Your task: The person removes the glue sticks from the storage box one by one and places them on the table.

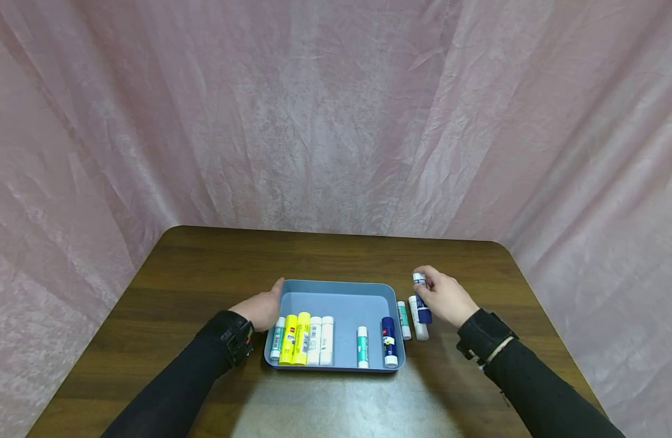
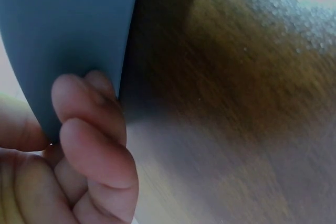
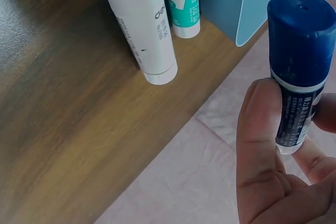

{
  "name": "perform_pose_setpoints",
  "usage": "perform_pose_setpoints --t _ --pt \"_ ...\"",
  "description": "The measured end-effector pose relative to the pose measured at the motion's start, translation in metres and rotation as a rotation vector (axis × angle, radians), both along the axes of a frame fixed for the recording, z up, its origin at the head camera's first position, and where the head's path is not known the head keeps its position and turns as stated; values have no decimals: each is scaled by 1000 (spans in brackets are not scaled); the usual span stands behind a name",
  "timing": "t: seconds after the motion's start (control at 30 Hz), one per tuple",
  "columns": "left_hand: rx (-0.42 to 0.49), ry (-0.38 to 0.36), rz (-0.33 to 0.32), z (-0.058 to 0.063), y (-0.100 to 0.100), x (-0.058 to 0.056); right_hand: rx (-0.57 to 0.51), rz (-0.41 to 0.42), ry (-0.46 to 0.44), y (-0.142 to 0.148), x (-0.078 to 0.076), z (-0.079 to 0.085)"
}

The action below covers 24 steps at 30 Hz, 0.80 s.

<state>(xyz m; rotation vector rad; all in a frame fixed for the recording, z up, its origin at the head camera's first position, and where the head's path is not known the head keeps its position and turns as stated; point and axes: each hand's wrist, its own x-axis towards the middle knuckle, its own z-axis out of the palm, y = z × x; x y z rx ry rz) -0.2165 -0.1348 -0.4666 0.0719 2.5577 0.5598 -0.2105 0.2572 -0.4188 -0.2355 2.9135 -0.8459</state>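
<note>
My right hand (image 1: 445, 298) pinches a dark blue glue stick (image 3: 301, 66) between thumb and fingers, its blue cap toward me. It is held over a white glue stick (image 3: 142, 30) lying on the table, with a small green glue stick (image 3: 182, 1) beside that one. My left hand (image 1: 263, 309) grips the left wall of a blue-grey tray (image 1: 336, 289), thumb on one side and curled fingers against the other. Inside the tray's left part lie a green-and-white glue stick (image 1: 277, 338), two yellow ones (image 1: 294, 339) and two white ones (image 1: 321, 340).
Farther right in the tray are a small green glue stick (image 1: 363, 347) and, along the right wall, a dark blue one (image 1: 389, 342). The brown wooden table (image 1: 226, 258) has rounded far corners. Behind it hangs a pink curtain (image 1: 336, 121).
</note>
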Motion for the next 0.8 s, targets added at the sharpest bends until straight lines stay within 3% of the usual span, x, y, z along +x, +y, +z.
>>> perform_pose_setpoints --t 0.8 --pt "-8 -8 6 4 1 1 80 -36 -38 16 -5 -15"
